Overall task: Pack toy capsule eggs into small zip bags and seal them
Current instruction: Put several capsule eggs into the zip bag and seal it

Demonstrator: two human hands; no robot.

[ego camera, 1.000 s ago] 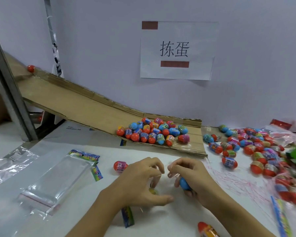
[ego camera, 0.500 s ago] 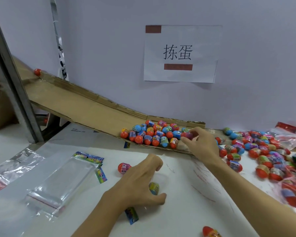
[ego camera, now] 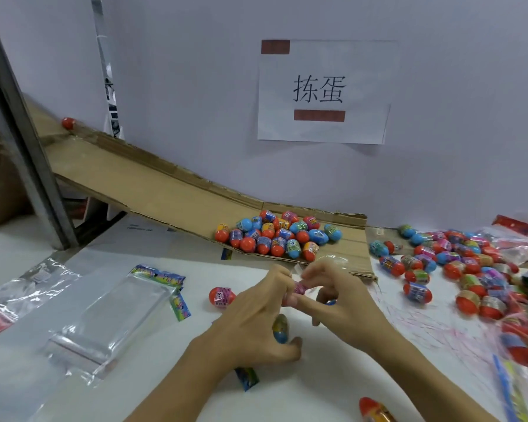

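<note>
Toy capsule egg, a pink one (ego camera: pixel 299 287), sits at the centre of the frame, pinched between the fingertips of both hands where they meet just above the desk. The right hand (ego camera: pixel 345 303) curls its fingers (ego camera: pixel 313 274) round the egg's right end, and the left hand (ego camera: pixel 256 318) closes its fingers (ego camera: pixel 282 277) on the left end, where clear film of what looks like a small zip bag (ego camera: pixel 297 268) glints; whether the egg is already past the bag's mouth I cannot tell. The egg's long axis seems to run roughly left to right, from one set of fingertips toward the other, so the coming push likely goes leftward from the right hand into the left. Under the left palm a second egg, yellow and blue (ego camera: pixel 280 327), is tucked against the thumb. Just left of the hands an orange egg (ego camera: pixel 222 296) lies loose on the white desk (ego camera: pixel 153 376). Further left lies a stack of clear zip bags (ego camera: pixel 110 318). Above the hands, a heap of eggs (ego camera: pixel 275 237) rests at the foot of the cardboard ramp (ego camera: pixel 153 190), and more eggs (ego camera: pixel 457 263) spread across the right of the frame.
</note>
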